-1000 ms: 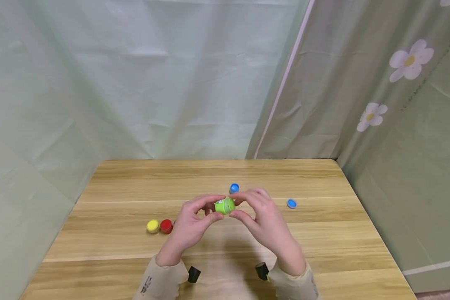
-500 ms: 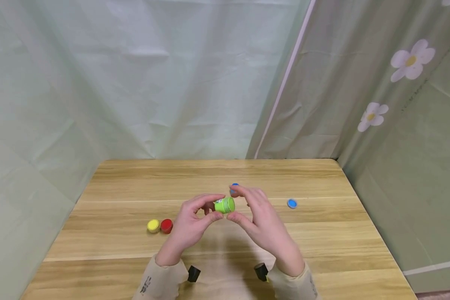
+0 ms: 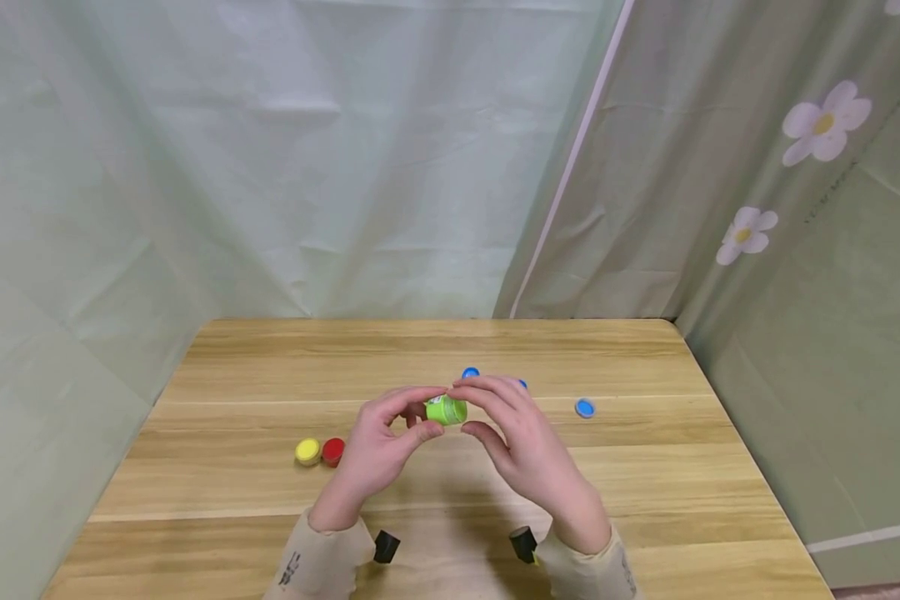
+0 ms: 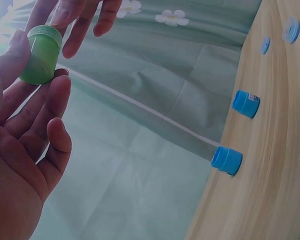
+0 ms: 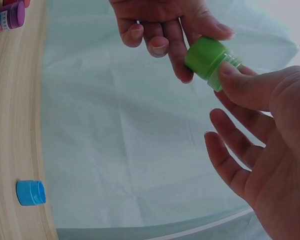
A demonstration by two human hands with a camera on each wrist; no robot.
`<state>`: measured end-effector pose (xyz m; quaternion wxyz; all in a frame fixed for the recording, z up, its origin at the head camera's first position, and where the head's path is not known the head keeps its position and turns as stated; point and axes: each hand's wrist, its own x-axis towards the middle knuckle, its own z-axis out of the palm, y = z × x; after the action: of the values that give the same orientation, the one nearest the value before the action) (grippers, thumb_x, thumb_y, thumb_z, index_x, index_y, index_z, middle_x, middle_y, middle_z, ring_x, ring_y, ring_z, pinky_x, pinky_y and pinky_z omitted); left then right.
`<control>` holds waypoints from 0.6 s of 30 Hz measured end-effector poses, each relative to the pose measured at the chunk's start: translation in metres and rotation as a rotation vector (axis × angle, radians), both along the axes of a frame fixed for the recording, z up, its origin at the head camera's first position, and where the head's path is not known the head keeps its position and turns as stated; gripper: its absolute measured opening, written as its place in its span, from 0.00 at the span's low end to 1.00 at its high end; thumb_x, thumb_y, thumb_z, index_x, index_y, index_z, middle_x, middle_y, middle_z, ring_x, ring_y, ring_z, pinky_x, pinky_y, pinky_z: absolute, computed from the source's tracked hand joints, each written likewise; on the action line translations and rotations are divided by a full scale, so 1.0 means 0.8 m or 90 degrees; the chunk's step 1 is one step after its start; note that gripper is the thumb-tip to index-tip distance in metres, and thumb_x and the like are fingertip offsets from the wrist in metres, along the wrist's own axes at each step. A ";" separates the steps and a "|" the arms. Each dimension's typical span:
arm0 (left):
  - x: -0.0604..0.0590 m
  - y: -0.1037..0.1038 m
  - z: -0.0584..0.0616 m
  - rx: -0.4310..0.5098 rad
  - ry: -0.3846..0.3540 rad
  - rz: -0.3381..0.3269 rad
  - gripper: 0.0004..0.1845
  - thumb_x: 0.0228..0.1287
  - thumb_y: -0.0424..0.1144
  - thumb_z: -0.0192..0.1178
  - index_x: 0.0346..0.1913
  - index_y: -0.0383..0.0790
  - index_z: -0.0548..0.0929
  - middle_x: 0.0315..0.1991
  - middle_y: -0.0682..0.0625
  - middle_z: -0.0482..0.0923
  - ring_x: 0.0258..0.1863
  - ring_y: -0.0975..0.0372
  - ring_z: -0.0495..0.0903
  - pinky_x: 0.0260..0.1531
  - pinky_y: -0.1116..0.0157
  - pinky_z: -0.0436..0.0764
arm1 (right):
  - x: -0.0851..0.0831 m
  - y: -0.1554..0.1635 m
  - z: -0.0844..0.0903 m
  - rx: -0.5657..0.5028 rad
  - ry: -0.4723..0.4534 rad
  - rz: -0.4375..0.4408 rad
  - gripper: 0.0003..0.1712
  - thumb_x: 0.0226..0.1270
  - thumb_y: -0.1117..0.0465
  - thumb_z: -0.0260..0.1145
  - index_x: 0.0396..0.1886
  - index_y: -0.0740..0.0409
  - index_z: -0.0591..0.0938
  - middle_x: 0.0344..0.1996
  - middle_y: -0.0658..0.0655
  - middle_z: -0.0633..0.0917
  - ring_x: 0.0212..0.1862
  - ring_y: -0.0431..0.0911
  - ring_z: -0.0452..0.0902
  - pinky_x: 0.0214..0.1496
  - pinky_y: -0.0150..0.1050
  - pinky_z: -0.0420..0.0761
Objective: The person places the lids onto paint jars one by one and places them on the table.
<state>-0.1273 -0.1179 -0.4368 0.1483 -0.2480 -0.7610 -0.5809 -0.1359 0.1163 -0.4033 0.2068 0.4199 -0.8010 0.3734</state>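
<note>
A small green jar (image 3: 445, 410) is held up above the table, lying on its side with its lid end to the right. My left hand (image 3: 378, 446) grips its body between thumb and fingers, also plain in the left wrist view, where the jar (image 4: 40, 57) looks upright. Over the lid end is my right hand (image 3: 528, 442); its index finger reaches across the top. In the right wrist view its thumb lies against the ridged clear rim of the jar (image 5: 205, 56), with the other fingers spread loosely. Fingers hide part of the lid.
Left on the wooden table (image 3: 232, 367) stand a yellow-lidded jar (image 3: 307, 452) and a red one (image 3: 333, 452). A purple jar (image 5: 10, 16) shows in the right wrist view. Beyond the hands are two blue jars (image 4: 227, 160); blue lids (image 4: 291, 30) lie farther right.
The right hand's fingers drew back from the lid, then came in again over the jar. The left hand keeps its grip, with the jar shifted slightly left.
</note>
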 end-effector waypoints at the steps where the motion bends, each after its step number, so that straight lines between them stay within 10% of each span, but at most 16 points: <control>1: 0.000 0.000 0.001 0.001 -0.005 0.000 0.22 0.63 0.27 0.75 0.60 0.41 0.89 0.37 0.54 0.85 0.34 0.61 0.79 0.36 0.67 0.80 | -0.001 0.000 0.000 -0.004 0.006 0.000 0.28 0.69 0.71 0.75 0.67 0.54 0.82 0.64 0.55 0.83 0.67 0.53 0.77 0.70 0.47 0.76; 18: -0.003 0.000 -0.003 0.005 -0.005 -0.011 0.23 0.61 0.25 0.76 0.60 0.40 0.89 0.42 0.53 0.87 0.35 0.61 0.80 0.36 0.68 0.80 | 0.000 0.002 0.002 0.004 -0.021 -0.036 0.26 0.67 0.66 0.79 0.64 0.54 0.85 0.58 0.50 0.86 0.63 0.50 0.78 0.66 0.47 0.79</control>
<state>-0.1299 -0.1180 -0.4394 0.1410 -0.2517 -0.7570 -0.5863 -0.1358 0.1178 -0.4015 0.2029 0.3917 -0.8168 0.3718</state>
